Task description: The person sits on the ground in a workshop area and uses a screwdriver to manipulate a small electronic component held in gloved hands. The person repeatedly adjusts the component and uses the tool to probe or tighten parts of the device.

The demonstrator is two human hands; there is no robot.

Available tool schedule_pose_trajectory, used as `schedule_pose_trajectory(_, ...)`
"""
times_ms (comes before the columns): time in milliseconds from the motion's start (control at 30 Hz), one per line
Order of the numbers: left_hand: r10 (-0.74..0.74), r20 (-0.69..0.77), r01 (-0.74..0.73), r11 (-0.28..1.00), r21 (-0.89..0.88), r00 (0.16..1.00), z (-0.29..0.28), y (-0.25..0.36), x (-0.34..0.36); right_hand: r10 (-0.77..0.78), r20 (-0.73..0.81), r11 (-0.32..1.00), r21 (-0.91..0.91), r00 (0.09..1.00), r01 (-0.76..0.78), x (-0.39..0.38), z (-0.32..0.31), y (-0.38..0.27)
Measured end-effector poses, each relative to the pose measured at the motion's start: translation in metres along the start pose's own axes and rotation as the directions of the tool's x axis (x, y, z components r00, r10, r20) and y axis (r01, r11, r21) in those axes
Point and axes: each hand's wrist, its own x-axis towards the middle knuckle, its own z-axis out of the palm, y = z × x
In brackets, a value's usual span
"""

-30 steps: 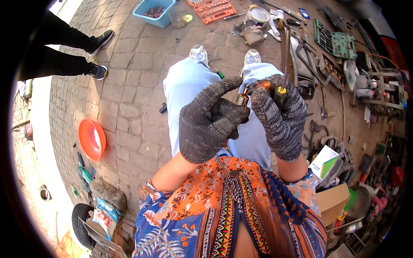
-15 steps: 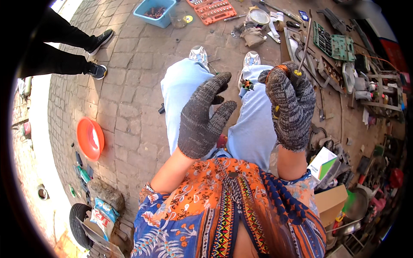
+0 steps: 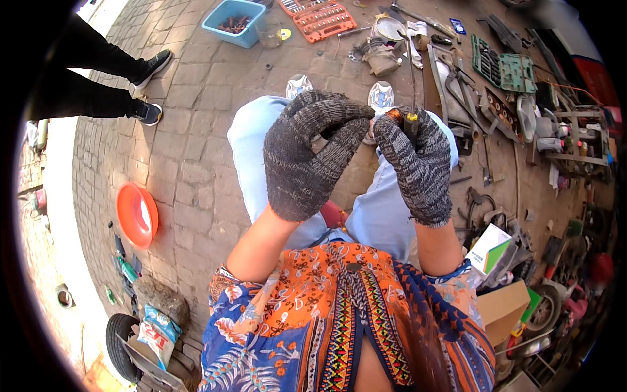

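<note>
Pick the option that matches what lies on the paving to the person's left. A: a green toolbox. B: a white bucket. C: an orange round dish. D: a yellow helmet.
C: an orange round dish lies on the brick paving to the person's left, well apart from the gloved left hand and right hand, which are raised together over the knees.

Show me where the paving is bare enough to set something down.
Free: the brick paving between the round orange plastic dish, the light-blue plastic tub and the person's pale-blue trouser leg. Crowded: the right side, strewn with metal tools and cardboard boxes.
</note>
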Motion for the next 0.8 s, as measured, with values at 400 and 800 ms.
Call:
schedule_pose_trajectory(400, -0.170, -0.050, 0.175, 0.975, 0.136, 0.984, -0.002, -0.033, -0.004, 0.308, 0.084, 0.943, 0.105, 0.948, -0.315, 0.013, 0.011, 0.114)
schedule_pose_trajectory(800, -0.187, -0.044, 0.189, 0.908, 0.375, 0.981, -0.007, -0.115, -0.023, 0.847, 0.383, 0.125, 0.532, 0.369, -0.837, -0.004, 0.010, 0.277)
